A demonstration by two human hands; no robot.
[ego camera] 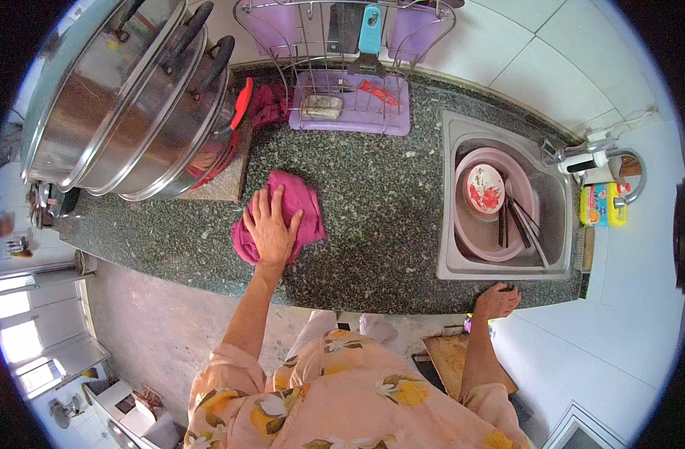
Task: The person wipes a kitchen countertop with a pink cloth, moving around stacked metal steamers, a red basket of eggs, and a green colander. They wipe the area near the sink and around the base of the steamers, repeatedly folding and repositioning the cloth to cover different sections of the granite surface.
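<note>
My left hand [273, 231] lies flat with spread fingers on a crumpled pink cloth [303, 216], pressing it to the speckled dark granite countertop [376, 224]. My right hand [497, 301] rests at the counter's front edge, just below the sink, its fingers curled; whether anything is under them cannot be seen. In the steel sink [450, 247] stands a pink plastic basin [466, 238] with water, a bowl with red patches [485, 189], dark chopsticks [508, 224] and a light-coloured utensil handle [539, 247].
A large stacked steel steamer pot [124, 101] stands at the left. At the back are a wire rack [342, 56] and a purple tray [351, 126]. Beyond the sink, right, are a curved faucet [637, 168], a yellow detergent bottle [600, 205] and a brush [585, 250].
</note>
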